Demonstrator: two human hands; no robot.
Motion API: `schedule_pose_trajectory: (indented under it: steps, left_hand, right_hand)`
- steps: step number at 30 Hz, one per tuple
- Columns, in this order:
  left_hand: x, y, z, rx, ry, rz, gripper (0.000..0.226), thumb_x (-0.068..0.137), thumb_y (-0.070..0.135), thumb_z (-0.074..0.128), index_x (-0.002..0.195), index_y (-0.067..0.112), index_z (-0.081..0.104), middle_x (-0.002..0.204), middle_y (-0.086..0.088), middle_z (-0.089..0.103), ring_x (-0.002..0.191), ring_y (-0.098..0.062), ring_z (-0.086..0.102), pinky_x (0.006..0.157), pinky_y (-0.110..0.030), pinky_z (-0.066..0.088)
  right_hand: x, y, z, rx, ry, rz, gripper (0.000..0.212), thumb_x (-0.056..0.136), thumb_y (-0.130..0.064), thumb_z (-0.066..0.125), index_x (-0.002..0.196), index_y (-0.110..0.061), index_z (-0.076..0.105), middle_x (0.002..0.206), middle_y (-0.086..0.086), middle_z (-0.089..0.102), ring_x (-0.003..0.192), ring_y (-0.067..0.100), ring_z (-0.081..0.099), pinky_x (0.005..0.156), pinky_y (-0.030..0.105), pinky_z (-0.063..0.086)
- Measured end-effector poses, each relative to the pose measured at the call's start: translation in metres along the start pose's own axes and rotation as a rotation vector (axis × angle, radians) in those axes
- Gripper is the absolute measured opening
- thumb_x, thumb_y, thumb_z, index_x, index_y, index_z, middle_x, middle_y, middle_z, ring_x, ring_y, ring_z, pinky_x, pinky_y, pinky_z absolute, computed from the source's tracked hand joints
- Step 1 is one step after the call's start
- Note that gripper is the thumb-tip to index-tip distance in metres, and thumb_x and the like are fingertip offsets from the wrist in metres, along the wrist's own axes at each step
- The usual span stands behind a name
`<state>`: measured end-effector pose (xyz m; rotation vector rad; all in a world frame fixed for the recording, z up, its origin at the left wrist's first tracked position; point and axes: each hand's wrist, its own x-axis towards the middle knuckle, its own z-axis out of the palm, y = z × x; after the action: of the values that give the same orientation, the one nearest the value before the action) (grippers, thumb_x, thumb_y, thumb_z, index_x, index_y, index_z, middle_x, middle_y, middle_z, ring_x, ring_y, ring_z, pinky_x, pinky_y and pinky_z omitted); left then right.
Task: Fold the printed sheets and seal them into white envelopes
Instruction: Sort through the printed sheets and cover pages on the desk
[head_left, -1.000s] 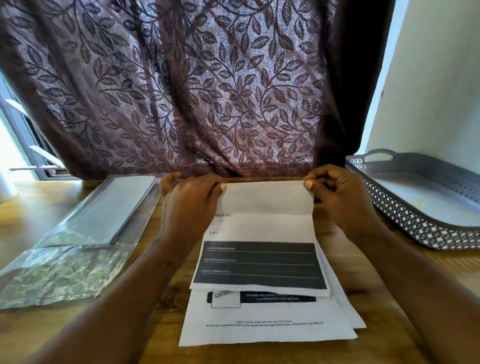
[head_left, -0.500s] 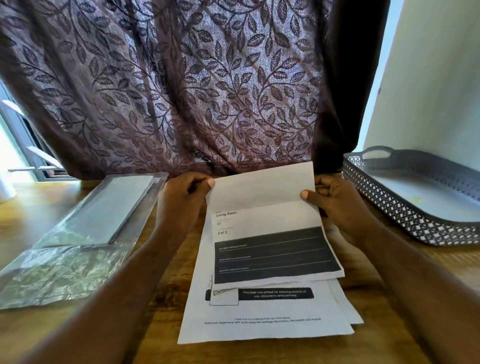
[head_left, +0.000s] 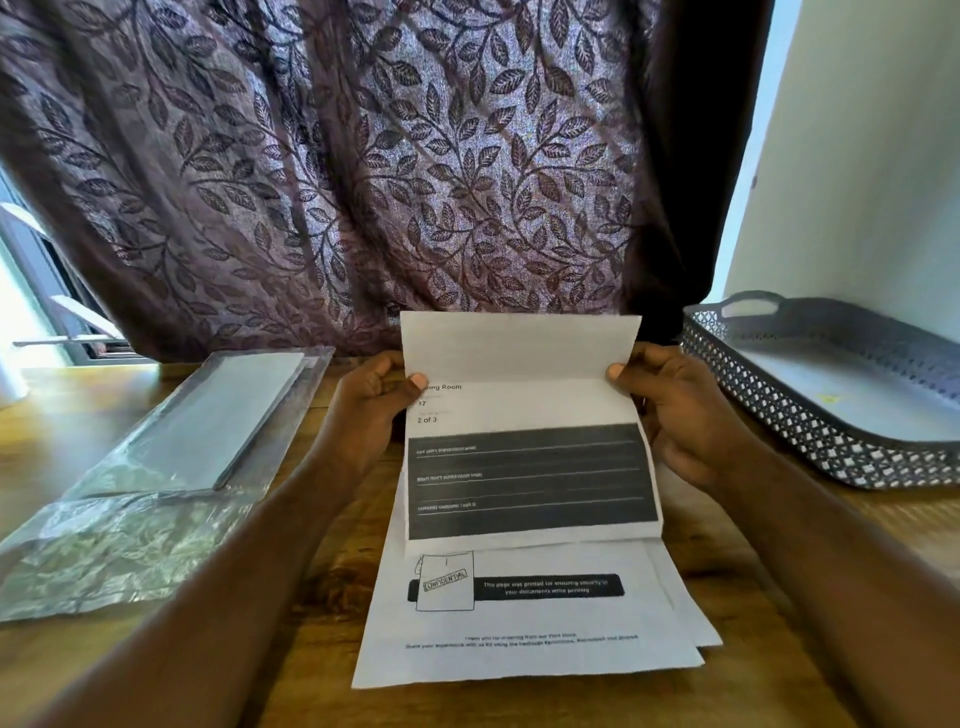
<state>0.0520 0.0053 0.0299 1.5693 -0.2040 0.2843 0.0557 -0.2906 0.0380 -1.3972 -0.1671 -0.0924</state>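
I hold a printed sheet (head_left: 524, 410) lifted off the table, its top third folded over toward me, a dark block across its lower part. My left hand (head_left: 371, 410) pinches its left edge at the fold, thumb on the front. At the right edge, my right hand (head_left: 670, 410) pinches the fold the same way. Under the held sheet, more printed sheets (head_left: 524, 623) lie stacked on the wooden table (head_left: 311, 649). A stack of white envelopes (head_left: 223, 415) sits in a clear plastic wrapper (head_left: 119, 545) at the left.
A grey perforated tray (head_left: 810, 415) with handles stands at the right, against a pale wall. A brown leaf-patterned curtain (head_left: 363, 182) hangs right behind the table's far edge. A window frame shows at the far left.
The sheet lay on the stack with both hands pressing the fold at its top. Both hands have since lifted it upright and squared it in front of me.
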Motion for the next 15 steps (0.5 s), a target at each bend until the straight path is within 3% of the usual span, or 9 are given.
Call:
schedule_pose_trajectory:
  steps: [4,8,10,12,14,15]
  left_hand:
    - [-0.0046,0.0013,-0.0005,-0.105,-0.010,0.021,0.032,0.095,-0.002,0.052,0.088,0.019,0.076,0.093,-0.006,0.077,0.084,-0.025,0.071,0.073,-0.035,0.059]
    - [-0.0042,0.0009,-0.0037,-0.080,-0.034,0.058,0.035,0.087,0.014,0.045,0.076,0.015,0.078,0.093,-0.006,0.075,0.081,-0.017,0.065,0.063,-0.025,0.051]
    - [-0.0045,0.0012,-0.0028,-0.060,0.006,0.055,0.036,0.097,0.018,0.046,0.079,0.012,0.076,0.094,-0.006,0.076,0.079,-0.016,0.066,0.059,-0.021,0.052]
    - [-0.0046,0.0004,-0.0023,-0.035,0.031,0.070,0.028,0.097,0.023,0.057,0.082,0.011,0.076,0.091,-0.007,0.076,0.075,-0.015,0.067,0.059,-0.021,0.053]
    - [-0.0028,-0.0009,-0.0032,0.069,0.030,0.104,0.006,0.087,0.017,0.071,0.085,0.013,0.075,0.084,-0.001,0.076,0.073,-0.012,0.067,0.062,-0.022,0.053]
    - [-0.0008,-0.0030,-0.0041,0.131,0.020,0.115,0.005,0.085,0.011,0.074,0.088,0.015,0.074,0.083,0.002,0.076,0.074,-0.011,0.069,0.063,-0.023,0.054]
  right_hand:
    - [0.0025,0.0037,-0.0013,0.001,-0.032,-0.007,0.022,0.098,0.005,0.052,0.109,0.003,0.071,0.112,0.024,0.072,0.092,0.030,0.070,0.070,0.035,0.062]
    - [0.0014,0.0024,-0.0025,-0.018,-0.071,0.052,0.036,0.102,-0.002,0.043,0.093,-0.003,0.078,0.108,0.022,0.074,0.078,0.027,0.072,0.061,0.032,0.063]
    - [0.0009,0.0028,-0.0031,0.012,-0.094,0.092,0.046,0.102,-0.008,0.035,0.087,-0.005,0.079,0.106,0.023,0.073,0.073,0.025,0.070,0.057,0.033,0.061]
    - [0.0002,0.0029,-0.0027,0.021,-0.095,0.115,0.048,0.103,-0.015,0.033,0.090,-0.004,0.078,0.106,0.023,0.073,0.072,0.026,0.070,0.058,0.036,0.060]
    - [0.0004,0.0032,-0.0015,-0.025,-0.079,0.101,0.038,0.104,-0.019,0.045,0.092,-0.005,0.078,0.103,0.021,0.074,0.081,0.029,0.071,0.069,0.042,0.060]
    - [0.0013,0.0042,-0.0013,-0.082,-0.064,0.068,0.028,0.101,-0.015,0.053,0.093,-0.006,0.078,0.103,0.018,0.076,0.089,0.030,0.072,0.076,0.044,0.061]
